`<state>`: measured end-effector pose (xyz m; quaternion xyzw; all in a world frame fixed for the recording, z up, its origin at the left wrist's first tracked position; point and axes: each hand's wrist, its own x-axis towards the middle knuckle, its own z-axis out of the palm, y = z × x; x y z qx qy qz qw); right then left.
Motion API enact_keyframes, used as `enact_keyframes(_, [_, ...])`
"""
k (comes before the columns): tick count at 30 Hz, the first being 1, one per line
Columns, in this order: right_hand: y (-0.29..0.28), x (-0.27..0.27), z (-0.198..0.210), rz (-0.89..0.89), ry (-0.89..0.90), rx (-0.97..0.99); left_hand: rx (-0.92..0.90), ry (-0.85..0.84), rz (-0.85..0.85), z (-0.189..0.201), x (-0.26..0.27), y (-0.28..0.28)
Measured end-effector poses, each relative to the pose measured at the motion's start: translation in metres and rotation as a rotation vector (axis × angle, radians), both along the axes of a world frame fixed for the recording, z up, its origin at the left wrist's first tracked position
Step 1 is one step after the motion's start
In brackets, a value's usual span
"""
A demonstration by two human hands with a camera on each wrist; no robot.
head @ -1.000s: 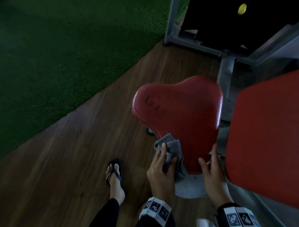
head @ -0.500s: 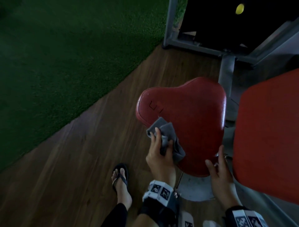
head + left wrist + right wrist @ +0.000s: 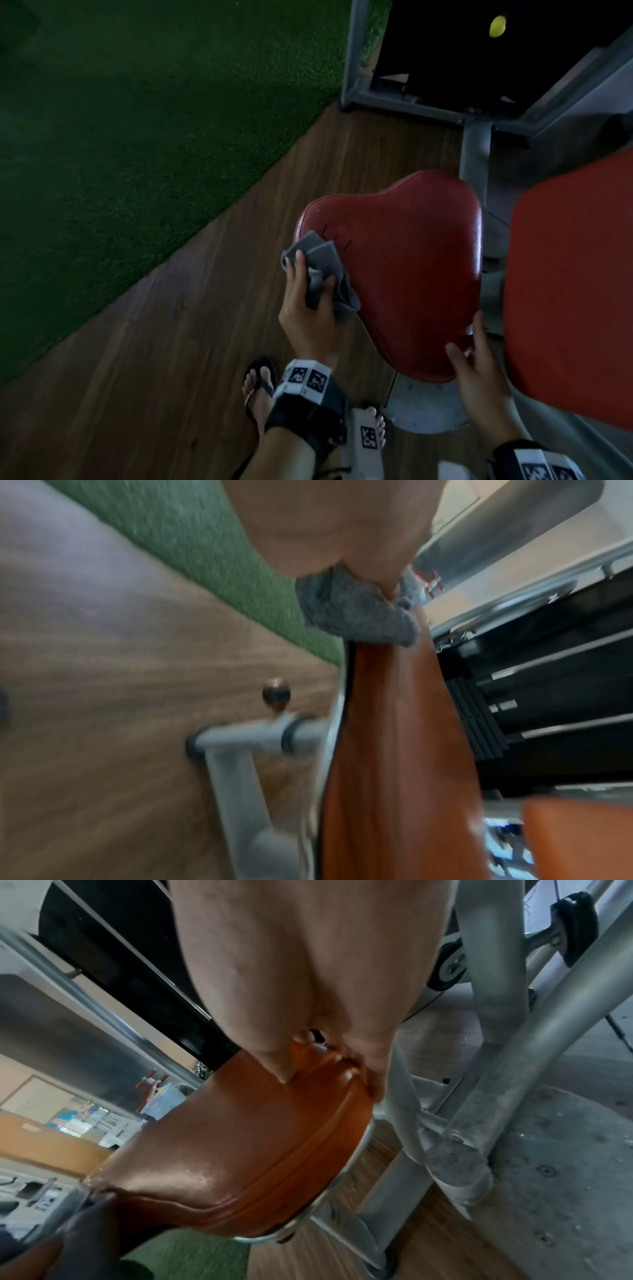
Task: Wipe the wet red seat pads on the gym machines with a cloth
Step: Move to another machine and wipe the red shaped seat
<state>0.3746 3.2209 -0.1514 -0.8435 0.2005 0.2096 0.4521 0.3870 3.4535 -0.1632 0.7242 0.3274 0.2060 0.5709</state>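
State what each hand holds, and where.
Left hand grips the bunched grey cloth by its middle. Right hand grips the red seat pad at its near corner.

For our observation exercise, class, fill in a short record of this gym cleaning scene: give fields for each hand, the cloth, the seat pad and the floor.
left hand: left hand grips the grey cloth
right hand: right hand holds the near edge of the red seat pad, thumb on top
cloth: bunched, pressed on the pad's left edge
second pad: a brighter red pad at the right
floor: wood planks beside green turf
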Motion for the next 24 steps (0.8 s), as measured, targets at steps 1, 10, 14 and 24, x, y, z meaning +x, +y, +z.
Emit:
enact_keyframes(1, [0.003, 0.003, 0.001, -0.032, 0.012, 0.006, -0.024, -0.005, -0.024, 0.002, 0.004, 0.011])
enact_keyframes(10, [0.049, 0.029, 0.004, -0.310, 0.024, -0.063, -0.099, 0.150, -0.500, 0.011, 0.045, 0.098])
enact_keyframes(14, [0.055, 0.026, 0.002, -0.326, 0.073, -0.104, -0.097, 0.217, -0.675, 0.021, 0.086, 0.122])
enact_keyframes(24, [0.061, 0.029, 0.008, -0.279, 0.127, -0.226, -0.042, 0.234, -0.738, 0.041, 0.083, 0.117])
